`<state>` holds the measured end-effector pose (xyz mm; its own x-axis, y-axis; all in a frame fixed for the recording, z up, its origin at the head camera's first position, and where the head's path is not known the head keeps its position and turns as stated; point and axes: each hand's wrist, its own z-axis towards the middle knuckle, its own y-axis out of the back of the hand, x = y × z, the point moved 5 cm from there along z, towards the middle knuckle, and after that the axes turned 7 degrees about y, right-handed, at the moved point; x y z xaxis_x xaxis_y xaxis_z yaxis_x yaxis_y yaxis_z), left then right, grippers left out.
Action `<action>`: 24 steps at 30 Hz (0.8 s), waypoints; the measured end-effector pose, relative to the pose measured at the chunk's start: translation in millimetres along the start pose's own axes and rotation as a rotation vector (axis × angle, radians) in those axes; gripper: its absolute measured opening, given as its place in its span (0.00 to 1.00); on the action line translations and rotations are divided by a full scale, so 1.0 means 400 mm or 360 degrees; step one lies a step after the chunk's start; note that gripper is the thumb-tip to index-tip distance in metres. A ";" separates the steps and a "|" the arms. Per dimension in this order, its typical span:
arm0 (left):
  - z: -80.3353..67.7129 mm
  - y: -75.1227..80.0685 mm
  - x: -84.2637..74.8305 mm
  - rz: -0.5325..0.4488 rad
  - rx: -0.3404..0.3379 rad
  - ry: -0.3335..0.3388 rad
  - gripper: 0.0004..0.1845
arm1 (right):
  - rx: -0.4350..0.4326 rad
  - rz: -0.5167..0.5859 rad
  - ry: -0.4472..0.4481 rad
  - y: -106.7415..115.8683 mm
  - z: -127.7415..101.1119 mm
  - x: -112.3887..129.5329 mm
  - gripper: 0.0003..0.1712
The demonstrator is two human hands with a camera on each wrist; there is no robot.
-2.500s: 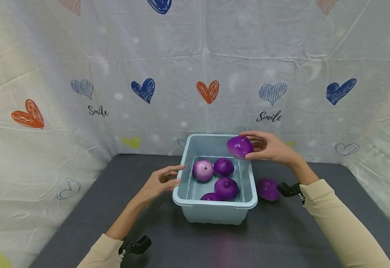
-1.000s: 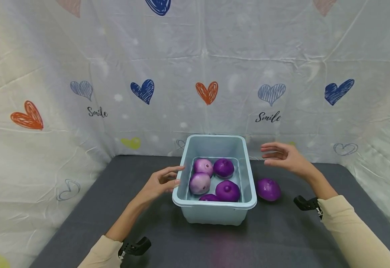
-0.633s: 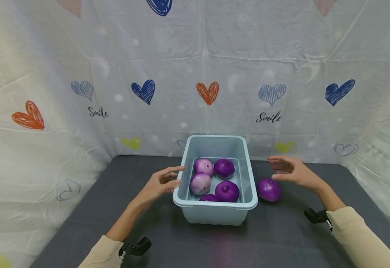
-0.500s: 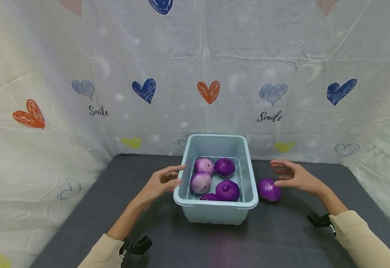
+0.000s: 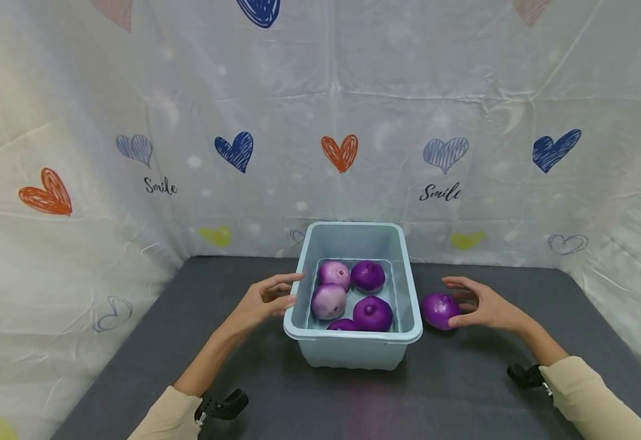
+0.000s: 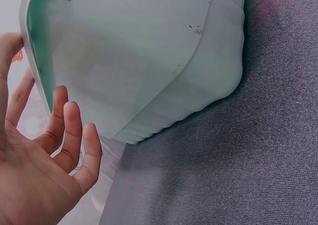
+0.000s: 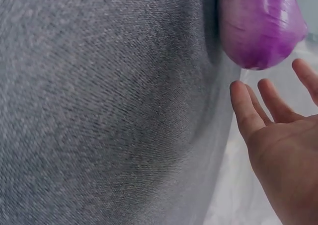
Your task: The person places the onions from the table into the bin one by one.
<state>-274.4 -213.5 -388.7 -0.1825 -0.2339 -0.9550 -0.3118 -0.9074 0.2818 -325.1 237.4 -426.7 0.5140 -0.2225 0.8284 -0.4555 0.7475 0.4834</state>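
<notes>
A light blue plastic bin (image 5: 353, 354) stands mid-table with several onions in it. Among these are a pale purple onion (image 5: 329, 301) and a dark purple onion (image 5: 373, 314). My left hand (image 5: 260, 302) touches the bin's left rim with its fingertips, the other fingers loosely bent, as the left wrist view shows. One more glossy purple onion (image 5: 439, 310) lies on the table just right of the bin. Beside it is my right hand (image 5: 482, 304), fingers and thumb spread; in the right wrist view the fingers (image 7: 243, 106) are apart from this onion.
A dark grey cloth (image 5: 364, 403) covers the table. Behind and at the sides hangs a white curtain (image 5: 293, 85) printed with hearts and "Smile". Both wrists wear black straps, the left strap (image 5: 223, 404) close to the table.
The right hand let a pale onion go into the bin, then moved right and down to the onion on the table. The left hand has stayed at the rim.
</notes>
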 end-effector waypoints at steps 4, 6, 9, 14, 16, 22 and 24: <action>-0.001 0.001 0.003 0.0001 -0.0001 0.0000 0.25 | 0.0006 -0.0006 -0.0030 -0.008 0.001 -0.005 0.47; -0.001 0.002 0.004 0.0008 -0.0007 0.0001 0.25 | 0.0016 -0.0004 -0.0039 -0.012 0.002 -0.006 0.47; -0.002 0.004 0.004 0.0014 -0.0013 -0.0003 0.25 | 0.0029 0.0008 -0.0056 -0.016 0.003 -0.008 0.46; -0.004 0.004 0.002 -0.0009 -0.0010 -0.0016 0.26 | 0.0060 -0.0005 -0.0075 -0.021 0.008 -0.010 0.44; -0.005 0.004 0.001 -0.0015 -0.0007 -0.0017 0.26 | 0.0078 -0.0017 -0.0069 -0.024 0.010 -0.007 0.43; -0.002 0.002 -0.003 -0.0002 0.0000 -0.0012 0.26 | 0.0109 -0.0045 -0.0055 -0.028 0.015 0.000 0.41; -0.002 0.002 -0.004 0.0003 0.0001 -0.0013 0.26 | 0.0114 -0.0065 -0.0051 -0.029 0.015 0.001 0.40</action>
<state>-273.8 -213.9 -387.0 -0.1906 -0.2328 -0.9537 -0.3121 -0.9067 0.2837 -324.1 224.9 -430.0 0.5104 -0.2726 0.8156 -0.4860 0.6910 0.5351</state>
